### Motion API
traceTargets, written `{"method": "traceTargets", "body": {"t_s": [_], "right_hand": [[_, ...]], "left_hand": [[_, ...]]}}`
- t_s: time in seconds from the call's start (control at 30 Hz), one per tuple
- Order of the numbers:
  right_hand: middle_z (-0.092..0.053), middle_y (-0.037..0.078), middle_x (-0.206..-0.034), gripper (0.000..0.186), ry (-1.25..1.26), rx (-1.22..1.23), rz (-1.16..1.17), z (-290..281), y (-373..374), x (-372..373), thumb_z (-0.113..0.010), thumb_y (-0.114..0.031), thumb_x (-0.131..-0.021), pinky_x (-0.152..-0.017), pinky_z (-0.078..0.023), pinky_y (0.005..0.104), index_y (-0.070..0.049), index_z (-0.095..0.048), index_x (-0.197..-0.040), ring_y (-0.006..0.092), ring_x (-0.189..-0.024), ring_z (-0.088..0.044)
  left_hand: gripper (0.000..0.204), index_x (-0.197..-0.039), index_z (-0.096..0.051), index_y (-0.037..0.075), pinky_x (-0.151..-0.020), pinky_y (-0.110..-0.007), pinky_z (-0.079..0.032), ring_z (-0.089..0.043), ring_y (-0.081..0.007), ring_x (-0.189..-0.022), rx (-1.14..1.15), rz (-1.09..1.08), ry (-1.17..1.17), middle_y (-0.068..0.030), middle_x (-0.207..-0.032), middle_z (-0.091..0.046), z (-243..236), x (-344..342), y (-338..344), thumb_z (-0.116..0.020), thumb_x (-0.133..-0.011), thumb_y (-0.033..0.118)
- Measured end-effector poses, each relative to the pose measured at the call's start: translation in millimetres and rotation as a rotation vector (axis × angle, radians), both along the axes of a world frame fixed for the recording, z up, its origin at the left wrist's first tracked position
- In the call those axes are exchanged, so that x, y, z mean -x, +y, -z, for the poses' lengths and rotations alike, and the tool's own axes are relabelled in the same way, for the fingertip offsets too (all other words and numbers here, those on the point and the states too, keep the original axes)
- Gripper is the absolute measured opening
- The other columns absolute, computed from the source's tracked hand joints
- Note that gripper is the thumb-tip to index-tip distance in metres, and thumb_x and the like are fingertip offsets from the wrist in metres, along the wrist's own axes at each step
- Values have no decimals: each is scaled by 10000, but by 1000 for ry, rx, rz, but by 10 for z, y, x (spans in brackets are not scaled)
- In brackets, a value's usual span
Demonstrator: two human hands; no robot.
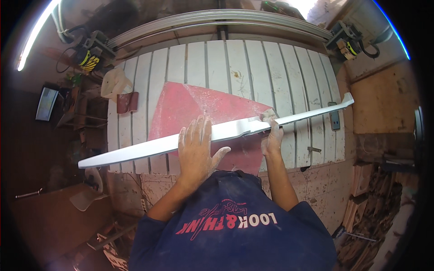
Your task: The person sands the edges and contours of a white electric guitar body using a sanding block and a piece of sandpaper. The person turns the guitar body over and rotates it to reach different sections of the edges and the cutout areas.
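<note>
A long, thin white moulded strip (144, 150) lies slantwise over a pink cloth (181, 108) on a white slatted bench (212, 63), from lower left to upper right. My left hand (196, 147), dusty, lies flat with spread fingers on the strip near its middle. My right hand (272, 133) presses a small pale sanding pad (267, 114) against the strip where it narrows. Both forearms come up from my dark blue shirt.
A power tool (90, 54) sits at the bench's far left corner, another tool (348, 41) at the far right. A crumpled white rag (115, 81) and dark red block (127, 102) lie on the left. Metal rails (217, 20) run behind. Wood offcuts (375, 203) pile at the right.
</note>
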State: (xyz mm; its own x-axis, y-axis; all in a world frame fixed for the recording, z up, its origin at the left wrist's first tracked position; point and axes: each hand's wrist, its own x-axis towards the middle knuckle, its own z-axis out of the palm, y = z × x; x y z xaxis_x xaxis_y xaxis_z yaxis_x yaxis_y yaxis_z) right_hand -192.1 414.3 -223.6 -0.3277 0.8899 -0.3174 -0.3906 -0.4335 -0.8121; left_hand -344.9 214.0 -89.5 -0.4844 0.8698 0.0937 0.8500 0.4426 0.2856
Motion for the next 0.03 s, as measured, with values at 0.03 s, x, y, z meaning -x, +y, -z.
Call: {"method": "traceTargets", "body": {"t_s": [0.03], "right_hand": [[-665,48,-1025,282,0,12,17,-6,-34,24,-639,-239,-990,-737,-490,301,-60,-568,-1195,148,-916,-633]], "left_hand": [[951,-1546,-371,22,-1226,-563,-216,-352,-369,-1476,27,7,-3,-197,-1586,-398,1,-27,45,-681,-869,613]]}}
